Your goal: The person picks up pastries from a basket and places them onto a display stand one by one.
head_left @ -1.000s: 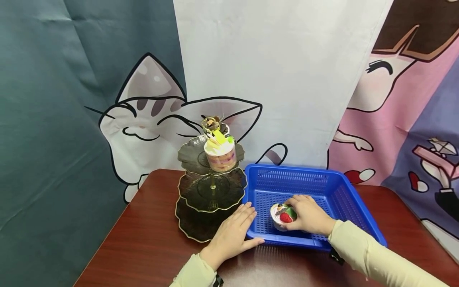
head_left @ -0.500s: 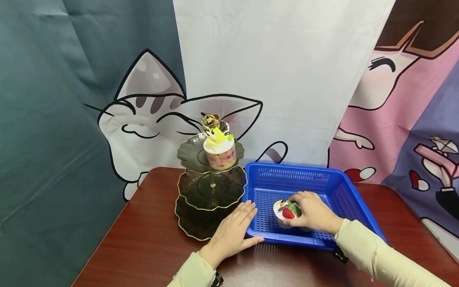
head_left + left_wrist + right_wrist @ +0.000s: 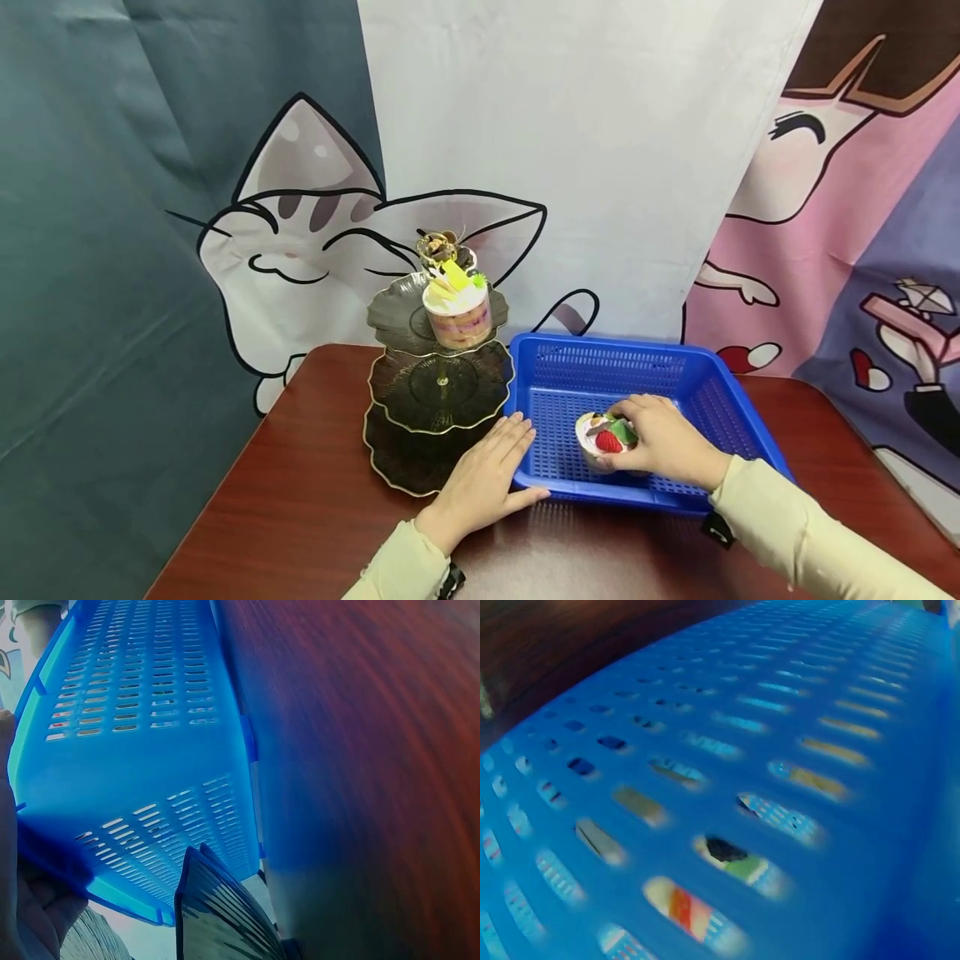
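Observation:
Inside the blue plastic basket [image 3: 615,492], my right hand [image 3: 663,437] holds a dessert cup [image 3: 592,454] between thumb and fingers. White cream, a red strawberry and a green piece top the cup; the hand covers its right side. My left hand [image 3: 480,479] lies with straight fingers over the basket's near left corner. In the left wrist view that hand [image 3: 37,911] shows at the edge, against the slotted basket wall [image 3: 135,765]. The right wrist view is filled by the basket wall [image 3: 840,877], with bits of colour seen through its slots.
Left of the basket stands a dark three-tier stand [image 3: 405,387] with gold edges. Its top tier bears a layered dessert cup [image 3: 459,321] with yellow topping and a chocolate-topped cup [image 3: 442,250] behind. A printed cloth [image 3: 600,167] hangs behind the reddish-brown table [image 3: 247,517].
My right hand has shifted a little to the right within the basket, with the strawberry-topped dessert cup in its grip. My left hand keeps its place at the basket corner.

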Demonstrator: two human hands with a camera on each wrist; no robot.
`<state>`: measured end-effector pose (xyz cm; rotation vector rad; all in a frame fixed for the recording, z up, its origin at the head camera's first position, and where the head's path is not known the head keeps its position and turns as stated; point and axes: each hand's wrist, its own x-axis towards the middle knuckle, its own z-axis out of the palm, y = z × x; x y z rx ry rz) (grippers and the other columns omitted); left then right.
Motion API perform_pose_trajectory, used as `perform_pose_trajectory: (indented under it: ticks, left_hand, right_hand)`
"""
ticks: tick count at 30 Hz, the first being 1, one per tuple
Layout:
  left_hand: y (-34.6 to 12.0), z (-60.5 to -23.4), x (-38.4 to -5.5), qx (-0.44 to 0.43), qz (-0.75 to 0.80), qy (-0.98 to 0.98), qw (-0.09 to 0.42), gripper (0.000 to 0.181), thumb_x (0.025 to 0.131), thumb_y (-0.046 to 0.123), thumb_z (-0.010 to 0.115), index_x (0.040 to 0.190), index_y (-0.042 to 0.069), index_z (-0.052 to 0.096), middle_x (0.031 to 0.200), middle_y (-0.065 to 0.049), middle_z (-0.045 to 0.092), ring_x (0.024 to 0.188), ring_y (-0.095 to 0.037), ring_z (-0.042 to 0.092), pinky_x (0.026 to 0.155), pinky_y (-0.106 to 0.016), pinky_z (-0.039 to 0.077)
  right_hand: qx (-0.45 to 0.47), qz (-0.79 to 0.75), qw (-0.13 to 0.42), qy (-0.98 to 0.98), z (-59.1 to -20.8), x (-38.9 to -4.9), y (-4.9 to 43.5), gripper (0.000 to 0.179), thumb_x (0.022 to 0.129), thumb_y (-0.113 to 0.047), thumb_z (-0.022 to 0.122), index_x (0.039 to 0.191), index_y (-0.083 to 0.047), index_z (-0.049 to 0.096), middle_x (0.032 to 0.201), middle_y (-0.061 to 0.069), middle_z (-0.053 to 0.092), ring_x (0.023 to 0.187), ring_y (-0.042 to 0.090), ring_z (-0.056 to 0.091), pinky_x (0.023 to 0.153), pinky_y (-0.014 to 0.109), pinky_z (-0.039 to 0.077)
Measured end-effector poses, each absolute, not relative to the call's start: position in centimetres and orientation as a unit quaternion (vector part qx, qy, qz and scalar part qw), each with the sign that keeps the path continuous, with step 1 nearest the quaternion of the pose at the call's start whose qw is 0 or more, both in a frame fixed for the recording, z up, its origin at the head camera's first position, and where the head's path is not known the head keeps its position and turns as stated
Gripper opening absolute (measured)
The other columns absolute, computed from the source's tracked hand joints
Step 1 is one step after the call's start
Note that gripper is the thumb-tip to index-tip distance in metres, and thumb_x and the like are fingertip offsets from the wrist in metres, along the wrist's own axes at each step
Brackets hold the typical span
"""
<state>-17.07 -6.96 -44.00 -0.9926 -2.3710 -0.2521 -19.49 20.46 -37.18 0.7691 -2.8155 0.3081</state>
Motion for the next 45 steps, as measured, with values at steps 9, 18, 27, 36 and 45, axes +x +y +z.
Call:
perform_pose_trajectory:
  ticks: [9, 18, 27, 36, 45]
  left_hand:
    - [-7.2, -43.9, -17.2, -0.369, -0.096, -0.883, 0.273, 0.072, 0.082, 0.059, 0.063, 0.129, 0.004, 0.059, 0.135, -0.008, 0.060, 0.135, -0.020, 0.048, 0.116, -0.031, 0.036]
    - [-7.3, -43.9, -17.1, -0.368, -0.100, -0.887, 0.262, 0.072, 0.083, 0.060, 0.062, 0.129, 0.004, 0.060, 0.134, -0.009, 0.061, 0.135, -0.020, 0.047, 0.116, -0.031, 0.036]
    - [-7.3, -44.0, -17.0, -0.368, -0.088, -0.886, 0.266, 0.071, 0.084, 0.061, 0.059, 0.128, 0.006, 0.060, 0.134, -0.006, 0.060, 0.135, -0.019, 0.048, 0.117, -0.030, 0.035]
    - [-7.1, -43.9, -16.9, -0.369, -0.089, -0.887, 0.264, 0.070, 0.084, 0.061, 0.059, 0.128, 0.006, 0.061, 0.134, -0.006, 0.061, 0.136, -0.020, 0.047, 0.117, -0.031, 0.035]
    - [-7.0, -43.7, -16.9, -0.369, -0.090, -0.888, 0.259, 0.070, 0.085, 0.061, 0.059, 0.128, 0.007, 0.061, 0.134, -0.005, 0.061, 0.136, -0.019, 0.046, 0.117, -0.030, 0.034]
  right_hand:
    - [0.263, 0.110, 0.104, -0.953, -35.7, -19.7, 20.2, 0.055, 0.068, -0.054, 0.077, 0.096, -0.008, 0.069, 0.084, -0.005, 0.064, 0.080, 0.009, 0.054, 0.083, 0.044, 0.046]
    - [0.264, 0.126, 0.104, -0.950, -35.0, -19.9, 19.6, 0.055, 0.070, -0.054, 0.077, 0.098, -0.008, 0.069, 0.084, -0.006, 0.064, 0.079, 0.006, 0.052, 0.080, 0.040, 0.046]
    - [0.266, 0.155, 0.098, -0.946, -34.1, -20.1, 18.8, 0.055, 0.070, -0.049, 0.080, 0.103, -0.007, 0.068, 0.090, -0.002, 0.066, 0.080, 0.009, 0.055, 0.070, 0.029, 0.047]
    - [0.283, 0.165, 0.111, -0.938, -33.1, -20.3, 17.7, 0.055, 0.070, -0.046, 0.079, 0.105, -0.004, 0.067, 0.089, -0.002, 0.066, 0.079, 0.010, 0.055, 0.070, 0.031, 0.047]
    - [0.279, 0.171, 0.103, -0.939, -32.5, -20.5, 16.4, 0.057, 0.070, -0.048, 0.079, 0.107, -0.007, 0.067, 0.092, -0.003, 0.066, 0.085, 0.013, 0.056, 0.077, 0.039, 0.048]
